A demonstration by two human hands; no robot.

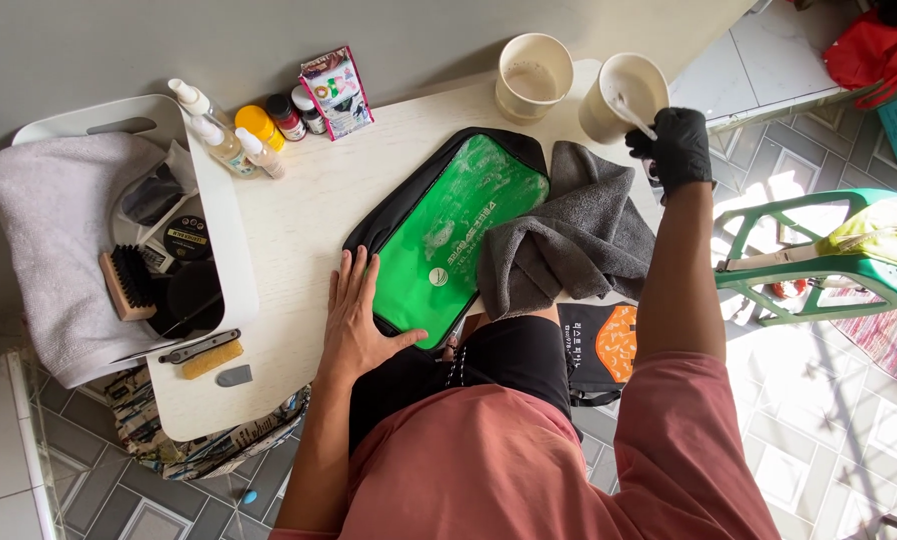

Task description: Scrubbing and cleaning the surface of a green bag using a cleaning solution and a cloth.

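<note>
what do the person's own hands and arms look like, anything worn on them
The right hand wears a snug black glove that ends at the wrist. The left hand is bare, with no glove, ring or watch visible. Both forearms are uncovered. Short, loose sleeves of a dusty pink top cover the upper arms.

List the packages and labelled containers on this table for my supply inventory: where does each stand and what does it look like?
Sachet: back edge of the table, flat pouch, red-edged with a picture.
Yellow-capped jar: left of the sachet, round.
Two small dark-capped bottles: between jar and sachet, red and dark.
Three spray bottles: beside the white tray, pale with white nozzles.
Round tin: inside the tray, black with a label.
</note>
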